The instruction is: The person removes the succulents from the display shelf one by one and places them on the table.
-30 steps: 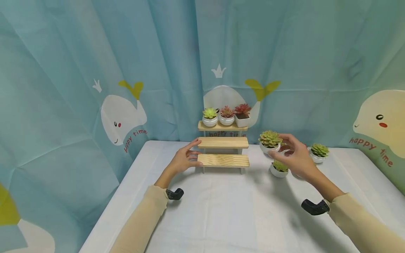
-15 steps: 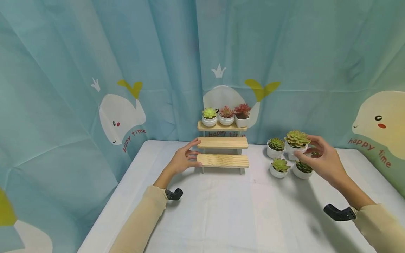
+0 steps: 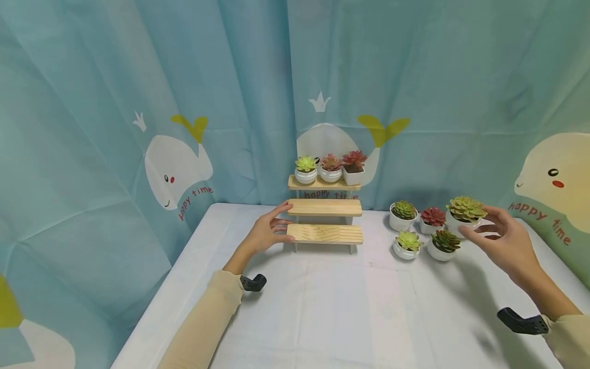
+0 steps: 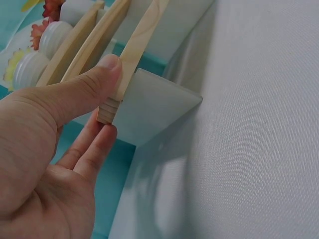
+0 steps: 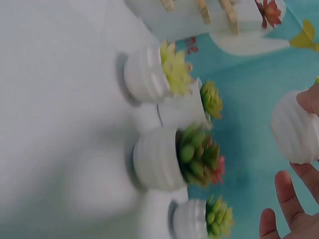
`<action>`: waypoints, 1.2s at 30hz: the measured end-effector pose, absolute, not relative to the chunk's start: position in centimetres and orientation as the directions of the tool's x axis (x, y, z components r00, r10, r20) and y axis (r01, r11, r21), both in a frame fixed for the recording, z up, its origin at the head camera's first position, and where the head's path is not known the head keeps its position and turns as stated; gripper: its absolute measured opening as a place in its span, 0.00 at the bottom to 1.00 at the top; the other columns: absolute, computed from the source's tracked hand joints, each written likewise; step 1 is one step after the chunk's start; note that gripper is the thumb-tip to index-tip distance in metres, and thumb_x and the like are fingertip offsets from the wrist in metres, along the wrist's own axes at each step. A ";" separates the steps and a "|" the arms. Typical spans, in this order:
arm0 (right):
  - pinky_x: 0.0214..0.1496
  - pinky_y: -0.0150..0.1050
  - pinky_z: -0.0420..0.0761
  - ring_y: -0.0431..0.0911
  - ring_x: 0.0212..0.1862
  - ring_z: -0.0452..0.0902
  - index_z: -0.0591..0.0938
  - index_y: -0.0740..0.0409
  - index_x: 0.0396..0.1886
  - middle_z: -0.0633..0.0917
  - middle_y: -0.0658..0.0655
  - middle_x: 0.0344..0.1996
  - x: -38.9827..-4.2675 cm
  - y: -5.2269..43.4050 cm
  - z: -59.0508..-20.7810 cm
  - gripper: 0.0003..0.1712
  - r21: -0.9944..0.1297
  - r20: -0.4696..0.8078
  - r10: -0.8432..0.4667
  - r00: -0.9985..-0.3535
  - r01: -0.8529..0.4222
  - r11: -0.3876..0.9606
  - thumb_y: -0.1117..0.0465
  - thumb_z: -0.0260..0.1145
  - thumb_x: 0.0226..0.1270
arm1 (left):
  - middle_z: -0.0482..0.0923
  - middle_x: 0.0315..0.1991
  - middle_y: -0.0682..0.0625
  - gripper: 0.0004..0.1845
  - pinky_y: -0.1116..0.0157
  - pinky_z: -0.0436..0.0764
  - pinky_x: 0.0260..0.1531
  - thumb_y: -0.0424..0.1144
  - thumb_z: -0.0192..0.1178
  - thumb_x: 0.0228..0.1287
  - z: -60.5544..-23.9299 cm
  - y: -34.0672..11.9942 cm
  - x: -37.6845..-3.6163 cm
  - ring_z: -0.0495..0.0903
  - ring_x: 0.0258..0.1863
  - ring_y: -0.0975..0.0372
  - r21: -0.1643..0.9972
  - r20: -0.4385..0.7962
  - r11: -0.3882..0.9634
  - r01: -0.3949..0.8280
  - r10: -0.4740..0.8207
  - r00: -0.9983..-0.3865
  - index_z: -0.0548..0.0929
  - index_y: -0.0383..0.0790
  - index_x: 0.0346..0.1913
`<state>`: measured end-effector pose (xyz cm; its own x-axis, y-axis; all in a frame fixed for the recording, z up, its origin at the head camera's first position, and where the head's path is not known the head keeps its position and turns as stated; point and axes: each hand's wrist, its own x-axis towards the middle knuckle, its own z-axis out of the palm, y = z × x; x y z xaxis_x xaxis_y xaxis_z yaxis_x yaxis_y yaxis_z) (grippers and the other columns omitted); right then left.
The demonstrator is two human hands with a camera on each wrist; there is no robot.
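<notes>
Rightward we've carried the pot (image 3: 464, 216), right hand (image 3: 504, 246) still gripping it at our fingertips above the other pots (image 3: 424, 230); left hand (image 3: 267, 233) pinches the shelf (image 3: 324, 233) end.

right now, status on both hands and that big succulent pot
Left hand grips the wooden stand's left end. Right hand holds the large green succulent pot, lifted. Four small pots crowd the table beside it.

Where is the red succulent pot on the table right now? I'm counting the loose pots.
In the head view the red succulent pot stands on the table, right of the wooden shelf, between a green potted succulent and the pot held by the right hand.
</notes>
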<state>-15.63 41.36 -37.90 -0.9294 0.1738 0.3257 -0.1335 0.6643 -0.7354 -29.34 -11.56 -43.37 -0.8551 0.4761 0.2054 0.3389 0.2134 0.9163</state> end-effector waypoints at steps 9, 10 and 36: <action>0.31 0.20 0.77 0.19 0.40 0.71 0.67 0.53 0.75 0.70 0.24 0.46 -15.2 43.8 -39.5 0.41 -0.746 0.276 0.233 -0.933 -0.055 0.664 0.51 0.74 0.68 | 0.50 0.83 0.55 0.49 0.55 0.81 0.62 0.25 0.76 0.55 -43.3 -11.6 -29.3 0.77 0.65 0.48 0.919 0.203 0.208 0.335 0.477 -0.855 0.65 0.45 0.79; 0.30 0.20 0.76 0.19 0.40 0.70 0.67 0.52 0.75 0.70 0.23 0.46 -15.1 44.0 -39.8 0.41 -0.741 0.281 0.241 -0.929 -0.051 0.670 0.51 0.74 0.68 | 0.50 0.83 0.55 0.49 0.55 0.81 0.62 0.25 0.76 0.55 -43.3 -11.6 -29.4 0.77 0.65 0.48 0.920 0.202 0.207 0.333 0.477 -0.855 0.65 0.45 0.79; 0.41 0.48 0.83 0.80 0.62 0.64 0.51 0.74 0.79 0.60 0.85 0.71 -16.0 48.0 -45.0 0.57 -0.691 0.029 0.306 -0.952 0.202 0.694 0.39 0.66 0.72 | 0.51 0.82 0.56 0.49 0.50 0.80 0.63 0.26 0.76 0.54 -43.7 -11.5 -29.6 0.77 0.65 0.47 0.921 0.208 0.199 0.336 0.476 -0.854 0.66 0.46 0.79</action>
